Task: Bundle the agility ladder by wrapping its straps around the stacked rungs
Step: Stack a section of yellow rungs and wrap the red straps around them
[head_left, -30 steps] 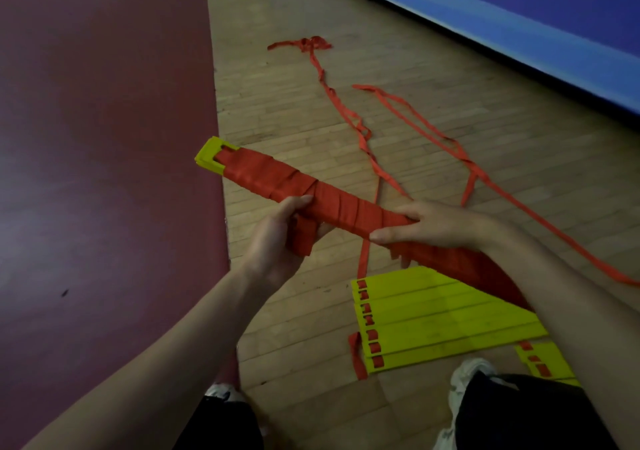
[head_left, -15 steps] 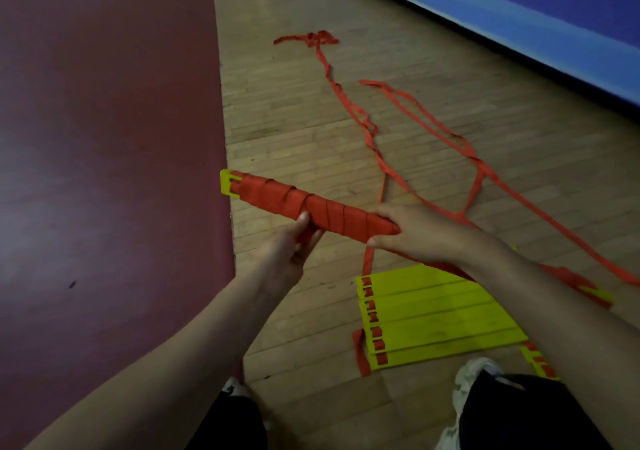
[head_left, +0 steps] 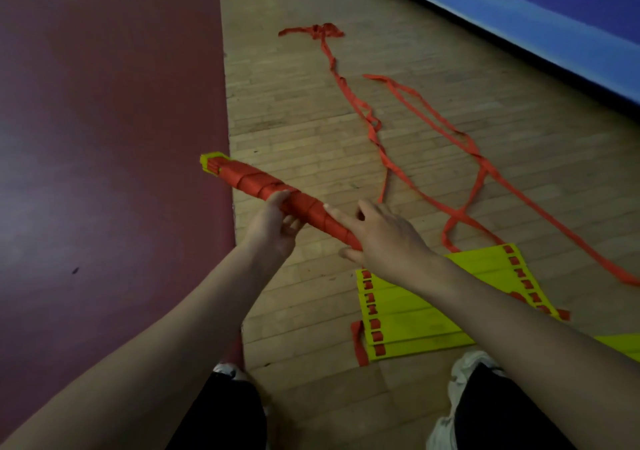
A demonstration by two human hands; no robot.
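A bundle of stacked yellow rungs [head_left: 212, 162] wound in red strap [head_left: 256, 183] is held above the floor, slanting from upper left to lower right. My left hand [head_left: 273, 226] grips the bundle near its middle from below. My right hand [head_left: 377, 236] covers the bundle's lower right end, index finger stretched along the wrap. Loose red strap [head_left: 381, 148] trails away over the floor. Several more yellow rungs [head_left: 426, 318] lie side by side on the floor under my right forearm.
A dark red floor area [head_left: 104, 137] lies to the left, wooden boards [head_left: 294, 103] in the middle. A blue padded wall [head_left: 540, 9] runs along the upper right. My white shoes [head_left: 464, 366] and dark-clad knees sit at the bottom edge.
The bundle has rolled onto its narrow edge and sunk a little. My right hand has slid over its lower end, with the index finger now extended. The left hand keeps its grip.
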